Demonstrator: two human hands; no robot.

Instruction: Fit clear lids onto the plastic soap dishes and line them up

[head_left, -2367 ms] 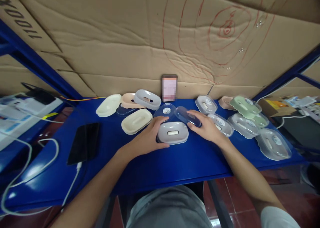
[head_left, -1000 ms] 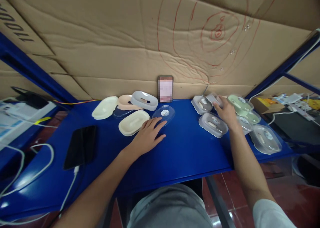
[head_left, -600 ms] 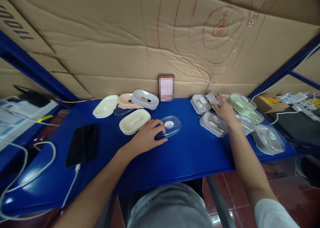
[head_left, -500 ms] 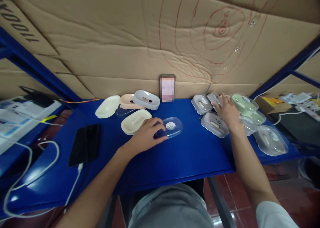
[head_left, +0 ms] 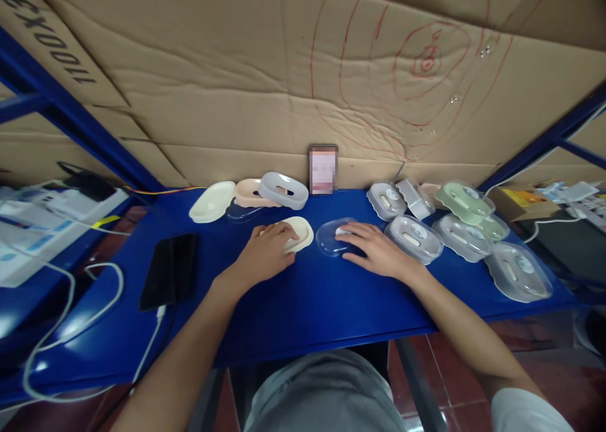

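Observation:
My left hand (head_left: 266, 255) is closed over a cream oval soap dish (head_left: 303, 235), fingers across its top and thumb at the near side. Just to the right, a clear plastic lid (head_left: 326, 239) with a round label lies on the blue table (head_left: 303, 306). My right hand (head_left: 376, 250) reaches over the lid's right part, fingers stretched out and thumb apart. Whether those fingertips touch the lid, I cannot tell. Behind my left hand lie a pale cream dish (head_left: 212, 203), a peach dish (head_left: 246, 192) and a grey slotted dish (head_left: 283, 191).
Several lidded grey soap dishes (head_left: 414, 237) and a green one (head_left: 464, 199) stand at the right. A black phone (head_left: 168, 271) with a white cable lies at the left. A small screen (head_left: 323, 168) leans against the cardboard wall (head_left: 213, 91) at the back.
My left hand has gone from the clear lid to the cream dish, which now sits farther right. My right hand has moved left, from the lidded dishes to the clear lid.

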